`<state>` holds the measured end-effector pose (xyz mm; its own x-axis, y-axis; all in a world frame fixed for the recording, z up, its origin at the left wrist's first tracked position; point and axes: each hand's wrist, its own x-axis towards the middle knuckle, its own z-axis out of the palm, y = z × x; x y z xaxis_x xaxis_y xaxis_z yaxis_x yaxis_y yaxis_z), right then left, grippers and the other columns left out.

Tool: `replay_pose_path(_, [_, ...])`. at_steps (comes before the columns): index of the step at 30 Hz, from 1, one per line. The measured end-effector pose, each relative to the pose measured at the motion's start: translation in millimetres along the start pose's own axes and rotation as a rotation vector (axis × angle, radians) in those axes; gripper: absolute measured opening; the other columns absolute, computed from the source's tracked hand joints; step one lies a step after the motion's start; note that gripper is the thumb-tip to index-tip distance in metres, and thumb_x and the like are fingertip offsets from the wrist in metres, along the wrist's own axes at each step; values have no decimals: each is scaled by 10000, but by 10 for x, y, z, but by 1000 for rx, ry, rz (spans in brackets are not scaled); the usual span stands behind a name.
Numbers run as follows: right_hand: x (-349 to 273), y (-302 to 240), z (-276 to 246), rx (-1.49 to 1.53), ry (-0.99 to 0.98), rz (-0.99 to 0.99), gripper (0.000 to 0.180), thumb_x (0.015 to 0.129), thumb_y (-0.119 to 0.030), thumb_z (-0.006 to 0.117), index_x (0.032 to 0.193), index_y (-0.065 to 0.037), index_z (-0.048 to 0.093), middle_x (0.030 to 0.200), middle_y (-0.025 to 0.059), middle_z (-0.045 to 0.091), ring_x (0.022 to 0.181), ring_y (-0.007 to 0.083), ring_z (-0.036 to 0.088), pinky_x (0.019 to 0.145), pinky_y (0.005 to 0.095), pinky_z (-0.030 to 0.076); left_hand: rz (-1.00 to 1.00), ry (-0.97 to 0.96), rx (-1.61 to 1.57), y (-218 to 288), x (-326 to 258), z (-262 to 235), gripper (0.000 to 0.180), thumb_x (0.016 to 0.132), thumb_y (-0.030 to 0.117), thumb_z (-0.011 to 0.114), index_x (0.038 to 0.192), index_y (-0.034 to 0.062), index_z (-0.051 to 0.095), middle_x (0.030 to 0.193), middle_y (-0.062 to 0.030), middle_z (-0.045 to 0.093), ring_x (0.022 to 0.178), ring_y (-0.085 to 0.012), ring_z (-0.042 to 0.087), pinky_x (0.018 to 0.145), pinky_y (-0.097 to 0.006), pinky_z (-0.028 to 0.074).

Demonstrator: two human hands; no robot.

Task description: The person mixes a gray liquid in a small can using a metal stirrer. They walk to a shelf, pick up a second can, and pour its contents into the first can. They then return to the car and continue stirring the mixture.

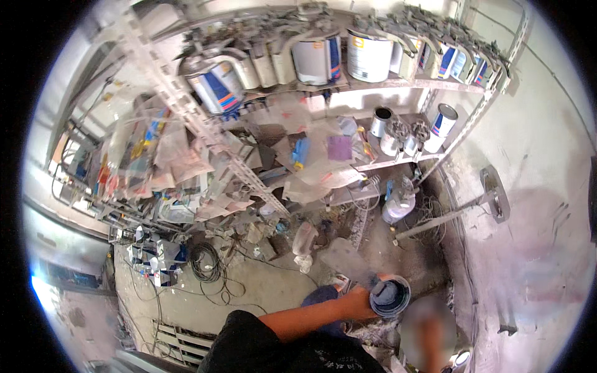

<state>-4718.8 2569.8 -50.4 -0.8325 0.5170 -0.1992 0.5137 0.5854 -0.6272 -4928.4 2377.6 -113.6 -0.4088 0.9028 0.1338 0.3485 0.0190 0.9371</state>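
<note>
The round, open-topped metal can [403, 304] with a pale rim and a dark blue-grey interior is in the left hand [357, 303], at the end of a bare forearm that crosses from the lower left beneath a black sleeve. The relation that matters most is between can and palm: the can sits at the right side of the left hand, touching it, with its mouth turned up toward the head and its long axis running roughly along the line of sight, so mostly the opening and only a little of the outer wall show. The left grip is closed around the side of the can, with fingertips [387, 277] seeming to reach past its far edge. What looks like the right hand [429, 336] shows as a smeared brown shape below and to the right of the can, near it and apparently apart; I cannot tell whether that grip is wide, narrow or holding anything. The left hand is plainly the nearer one, being in contact. Inside, the can looks coated dark, with a paler grey patch toward the upper left; whether that is liquid, residue or a tool is unclear. The can is held above a cluttered concrete floor [280, 291], in front of a perforated-metal shelf [429, 87] carrying paint-smeared white tins [369, 57].
</note>
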Motion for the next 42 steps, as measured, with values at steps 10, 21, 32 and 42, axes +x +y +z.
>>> replay_pose_path(10, [-842,133,410,274,-73,114,163,743,-50,503,854,13,603,760,135,621,678,217,604,622,339,486,-96,314,-434,1068,-1119,-175,868,651,159,831,1349,37,330,1274,-91,498,1187,-203,477,1021,-363,369])
replay_pose_path(21, [-672,-140,1148,79,-143,73,178,787,-132,636,816,33,574,667,134,591,600,192,571,542,336,456,-9,632,-386,1031,-2104,-997,781,664,129,799,1317,33,382,1263,-109,492,1184,-217,467,1012,-371,358])
replay_pose_path(32, [487,-2730,3028,-222,-355,-335,298,856,-269,541,772,15,567,661,185,565,625,279,580,587,402,438,-87,917,120,333,-4092,-3000,784,613,129,845,1250,31,400,1171,-116,536,1085,-225,535,936,-375,429])
replay_pose_path(42, [863,-3967,4020,-150,-570,-508,190,795,-192,615,877,-22,634,738,119,636,660,241,608,622,346,470,-181,1515,92,319,-5240,-3460,828,641,85,806,1311,29,322,1182,-122,509,1074,-226,527,931,-370,426])
